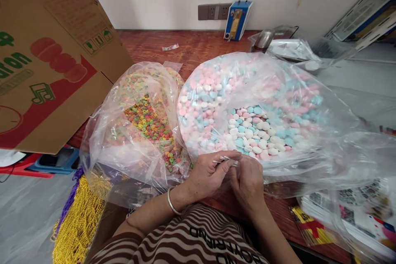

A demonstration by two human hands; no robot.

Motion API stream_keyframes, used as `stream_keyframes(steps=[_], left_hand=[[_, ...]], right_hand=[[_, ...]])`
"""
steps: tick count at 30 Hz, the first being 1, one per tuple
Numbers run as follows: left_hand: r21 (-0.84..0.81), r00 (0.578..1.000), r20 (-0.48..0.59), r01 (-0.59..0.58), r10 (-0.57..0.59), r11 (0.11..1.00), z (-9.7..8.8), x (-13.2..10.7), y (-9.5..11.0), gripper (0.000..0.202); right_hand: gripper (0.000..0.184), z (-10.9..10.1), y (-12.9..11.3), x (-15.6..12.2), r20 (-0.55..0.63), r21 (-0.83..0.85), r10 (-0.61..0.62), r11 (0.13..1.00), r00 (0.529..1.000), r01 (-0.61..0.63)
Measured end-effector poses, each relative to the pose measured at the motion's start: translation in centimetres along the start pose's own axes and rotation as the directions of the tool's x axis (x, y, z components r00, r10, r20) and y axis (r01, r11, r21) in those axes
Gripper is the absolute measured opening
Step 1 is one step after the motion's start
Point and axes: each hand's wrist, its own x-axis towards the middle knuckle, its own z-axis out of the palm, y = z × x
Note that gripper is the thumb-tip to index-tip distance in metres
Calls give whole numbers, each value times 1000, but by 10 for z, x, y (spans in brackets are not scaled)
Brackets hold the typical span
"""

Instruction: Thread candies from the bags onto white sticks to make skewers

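My left hand (209, 174), with a silver bangle (172, 202) at the wrist, is closed on several thin white sticks (226, 159) that show between its fingers. Against its fingertips, my right hand (250, 178) is pinched shut; what its fingers hold is hidden. Both hands are at the near edge of a large open plastic bag (297, 132), full of flat round candies (247, 132) in pink, blue and white. To the left lies another open plastic bag (102, 132), containing small multicoloured rings (151, 119).
A large cardboard box (62, 49) stands at the left, above yellow bead strands (82, 218). Toward the wall are a blue device (238, 20) and a metal cup (264, 39). Printed packets (312, 227) lie on the right of the brown wooden table (142, 45).
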Motion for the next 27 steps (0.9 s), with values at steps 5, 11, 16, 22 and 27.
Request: stream_keyframes(steps=[5,11,16,22,27], left_hand=[[-129,996,-23,78,-81,989,-3,0,-1,28],[-264,980,-1,194,-201,945,-4,-1,-8,35],[-238,982,-36,174,-188,956,-6,1,-14,32],[-157,990,-92,94,-109,983,-10,2,-12,27],[-105,989,-89,112,-121,988,-12,1,-12,32]], right_hand=[[38,-19,-5,3,5,319,33,947,999,-33],[18,-27,-7,8,97,492,244,831,965,-259],[12,-28,-6,16,155,460,208,850,966,-257],[13,-27,-5,14,140,451,298,829,944,-329],[8,-34,-6,12,-23,325,281,910,959,-259]])
